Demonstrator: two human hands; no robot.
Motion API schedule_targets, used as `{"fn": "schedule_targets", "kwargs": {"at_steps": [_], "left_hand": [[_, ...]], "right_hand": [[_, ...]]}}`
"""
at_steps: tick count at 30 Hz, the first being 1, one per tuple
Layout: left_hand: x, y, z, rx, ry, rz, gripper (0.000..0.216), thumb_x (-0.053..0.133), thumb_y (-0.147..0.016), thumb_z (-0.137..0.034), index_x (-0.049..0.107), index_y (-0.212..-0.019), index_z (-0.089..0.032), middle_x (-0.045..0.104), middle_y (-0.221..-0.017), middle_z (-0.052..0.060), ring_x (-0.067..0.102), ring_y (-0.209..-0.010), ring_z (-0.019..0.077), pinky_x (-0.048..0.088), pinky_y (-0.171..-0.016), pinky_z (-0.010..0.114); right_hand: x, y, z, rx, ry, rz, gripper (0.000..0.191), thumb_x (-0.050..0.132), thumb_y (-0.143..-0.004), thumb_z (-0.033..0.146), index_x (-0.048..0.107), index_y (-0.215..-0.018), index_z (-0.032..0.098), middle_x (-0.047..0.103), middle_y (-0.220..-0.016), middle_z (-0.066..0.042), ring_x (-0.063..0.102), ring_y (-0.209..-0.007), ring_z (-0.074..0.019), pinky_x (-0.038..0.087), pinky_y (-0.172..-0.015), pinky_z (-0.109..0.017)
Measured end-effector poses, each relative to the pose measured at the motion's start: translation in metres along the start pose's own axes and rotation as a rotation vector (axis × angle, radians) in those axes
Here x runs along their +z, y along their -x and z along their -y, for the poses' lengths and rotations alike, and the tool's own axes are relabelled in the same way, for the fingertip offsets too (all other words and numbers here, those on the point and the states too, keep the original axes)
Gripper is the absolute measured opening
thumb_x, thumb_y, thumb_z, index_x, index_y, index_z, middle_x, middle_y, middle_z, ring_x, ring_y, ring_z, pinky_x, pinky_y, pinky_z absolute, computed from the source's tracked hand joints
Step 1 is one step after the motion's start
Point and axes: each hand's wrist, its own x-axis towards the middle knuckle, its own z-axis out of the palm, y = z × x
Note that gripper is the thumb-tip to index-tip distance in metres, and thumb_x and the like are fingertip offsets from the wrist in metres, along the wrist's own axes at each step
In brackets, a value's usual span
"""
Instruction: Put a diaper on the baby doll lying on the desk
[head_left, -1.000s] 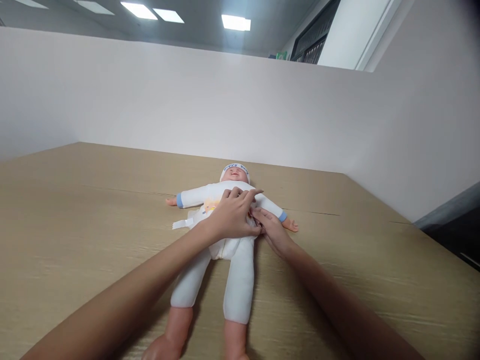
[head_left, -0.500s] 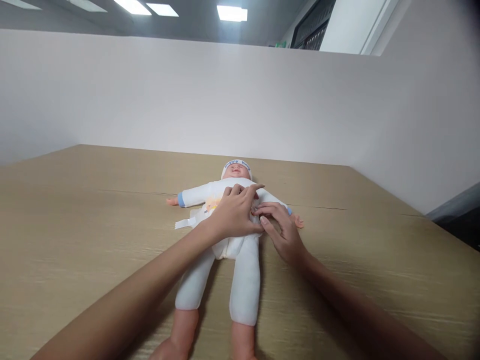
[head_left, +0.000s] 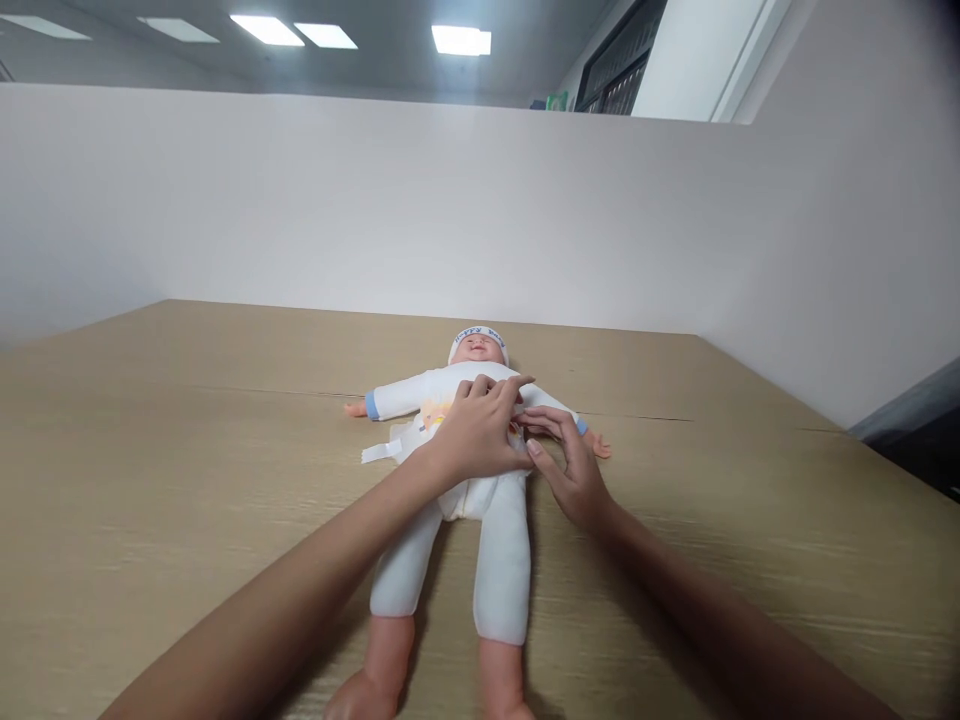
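Observation:
A baby doll (head_left: 491, 560) in a white suit with blue cuffs lies on its back on the wooden table (head_left: 150, 480), head away from me. A white diaper tab (head_left: 379, 452) sticks out at its left side. My left hand (head_left: 480, 430) lies flat on the doll's belly, fingers spread toward its chest. My right hand (head_left: 570, 465) rests at the doll's right hip, fingertips touching the waist beside my left thumb. What the fingers pinch is hidden.
White partition walls (head_left: 375, 210) close off the table at the back and right. The table's right edge (head_left: 862, 440) drops off to a dark floor. Ceiling lights show above the wall.
My right hand has shifted from under my left hand to the doll's right hip, its back now showing. The view has drifted slightly; the doll stays put.

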Motion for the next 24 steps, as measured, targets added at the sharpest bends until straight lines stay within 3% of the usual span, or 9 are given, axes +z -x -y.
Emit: {"fn": "schedule_targets", "kwargs": {"at_steps": [5,9,13,17,20,24], "left_hand": [[-0.010,0.001,0.001,0.020,0.140,-0.012,0.087,0.082,-0.078,-0.039,0.045,-0.156,-0.024,0.071,-0.140,0.011,0.055,-0.132,0.0401,0.040,-0.114,0.058],[-0.037,0.028,0.016,0.077,0.431,-0.121,0.057,0.071,-0.096,-0.038,0.053,-0.149,-0.028,0.060,-0.156,0.008,0.052,-0.146,0.0307,0.044,-0.119,0.045],[-0.049,0.087,0.060,-0.099,0.337,-0.294,0.027,0.058,-0.107,-0.043,0.066,-0.126,-0.026,0.071,-0.133,0.007,0.061,-0.129,0.0268,0.045,-0.115,0.042],[-0.040,0.137,0.107,-0.373,0.300,-0.333,0.027,0.057,-0.105,-0.048,0.067,-0.114,-0.025,0.073,-0.125,0.006,0.065,-0.113,0.0264,0.050,-0.102,0.040],[-0.032,0.149,0.121,-0.522,0.304,-0.306,0.031,0.058,-0.103,-0.050,0.066,-0.115,-0.023,0.074,-0.125,0.008,0.067,-0.106,0.0270,0.052,-0.097,0.042],[-0.026,0.144,0.114,-0.514,0.131,-0.197,0.027,0.059,-0.100,-0.048,0.066,-0.109,-0.023,0.075,-0.116,0.009,0.065,-0.111,0.0321,0.046,-0.101,0.048]], "right_hand": [[-0.005,-0.004,0.007,-0.087,0.119,0.093,0.032,0.051,-0.111,0.041,0.074,-0.131,0.029,0.073,-0.141,-0.010,0.065,-0.135,-0.0295,0.048,-0.119,-0.053],[-0.006,-0.003,0.009,-0.129,0.122,0.111,0.034,0.050,-0.112,0.036,0.073,-0.138,0.032,0.072,-0.145,-0.008,0.062,-0.139,-0.0282,0.046,-0.121,-0.054],[-0.004,-0.003,0.005,-0.139,0.114,0.108,0.034,0.050,-0.113,0.034,0.074,-0.137,0.033,0.072,-0.144,-0.007,0.063,-0.139,-0.0276,0.046,-0.121,-0.053],[-0.003,-0.001,-0.002,-0.151,0.145,0.099,0.030,0.052,-0.112,0.033,0.073,-0.134,0.031,0.072,-0.141,-0.008,0.063,-0.136,-0.0285,0.046,-0.121,-0.053],[-0.004,0.004,-0.001,-0.155,0.227,0.060,0.037,0.055,-0.110,0.033,0.062,-0.147,0.031,0.068,-0.145,-0.010,0.062,-0.136,-0.0302,0.048,-0.118,-0.054],[-0.002,0.002,0.016,-0.227,0.369,-0.003,0.053,0.053,-0.109,0.035,0.045,-0.161,0.033,0.060,-0.156,-0.012,0.059,-0.138,-0.0344,0.047,-0.117,-0.057]]}}
